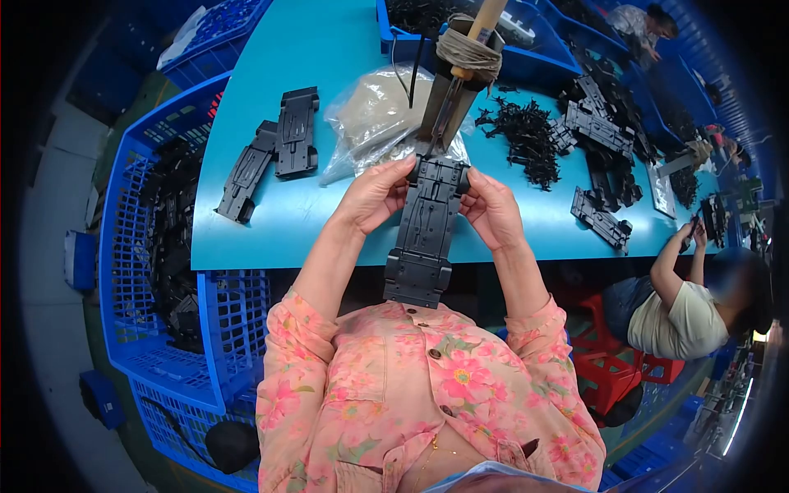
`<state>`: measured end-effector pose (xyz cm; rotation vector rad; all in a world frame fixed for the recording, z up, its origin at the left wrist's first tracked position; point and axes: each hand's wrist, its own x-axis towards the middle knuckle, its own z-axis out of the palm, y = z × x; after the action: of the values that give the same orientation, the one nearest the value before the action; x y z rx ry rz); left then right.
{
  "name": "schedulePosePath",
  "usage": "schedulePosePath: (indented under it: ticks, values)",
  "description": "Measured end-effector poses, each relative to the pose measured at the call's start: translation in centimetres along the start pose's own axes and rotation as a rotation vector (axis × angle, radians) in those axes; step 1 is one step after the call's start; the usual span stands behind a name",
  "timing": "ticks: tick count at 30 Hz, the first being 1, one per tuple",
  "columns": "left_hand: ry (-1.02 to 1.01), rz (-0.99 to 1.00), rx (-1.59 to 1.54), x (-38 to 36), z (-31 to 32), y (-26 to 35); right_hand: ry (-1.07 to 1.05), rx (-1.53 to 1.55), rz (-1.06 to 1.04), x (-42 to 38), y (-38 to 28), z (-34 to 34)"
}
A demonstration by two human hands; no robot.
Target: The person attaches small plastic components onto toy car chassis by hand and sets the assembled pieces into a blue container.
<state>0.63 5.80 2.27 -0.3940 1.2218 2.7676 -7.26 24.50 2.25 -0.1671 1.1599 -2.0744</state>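
Observation:
Between my two hands is a black plastic toy-car chassis (428, 218), its far end up against the foot of an upright wooden-handled tool (460, 74) wrapped with cord. My left hand (376, 195) pinches the chassis at its far left corner. On the opposite corner, the fingers of my right hand (493, 205) are closed on the same part. The near end of the chassis reaches past the table edge toward my shirt. Behind the tool's foot lies a clear plastic bag (370, 115) with beige contents.
Two more chassis (297, 131) rest on the blue-green table (345, 238) at left. A heap of small black parts (526, 140) and several chassis (600, 127) lie at right. A blue crate (123, 246) of black parts stands left. A co-worker (682, 308) sits at right.

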Motion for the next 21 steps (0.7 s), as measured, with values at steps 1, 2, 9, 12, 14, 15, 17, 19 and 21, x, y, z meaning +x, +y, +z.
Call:
schedulePosePath:
  ticks: [1,2,9,12,14,15,17,19,21]
  values:
    - [-0.003,-0.001,-0.001,0.03,-0.04,-0.02,0.0,-0.001,-0.002,-0.07,-0.07,0.17]
    - [-0.005,-0.002,-0.003,0.06,-0.1,-0.07,-0.001,-0.002,-0.003,-0.1,-0.09,0.25]
    - [-0.017,0.007,-0.012,0.19,-0.22,-0.17,0.02,-0.016,-0.006,-0.14,-0.14,0.55]
    - [-0.016,0.0,-0.016,0.22,-0.3,-0.17,0.03,-0.025,-0.011,-0.06,-0.05,0.47]
    - [-0.029,0.003,-0.024,0.2,-0.33,-0.17,0.037,-0.024,-0.009,0.05,0.14,0.21]
    - [-0.035,0.004,-0.028,0.19,-0.34,-0.18,0.04,-0.022,-0.01,0.14,0.28,0.04]
    - [-0.031,0.007,-0.033,0.26,-0.46,-0.29,0.044,-0.021,-0.012,0.27,0.5,-0.24]
    - [-0.031,0.009,-0.038,0.3,-0.52,-0.32,0.044,-0.029,-0.016,0.18,0.43,-0.08]
    - [-0.032,0.009,-0.044,0.28,-0.55,-0.35,0.041,-0.032,-0.02,0.15,0.42,0.03]
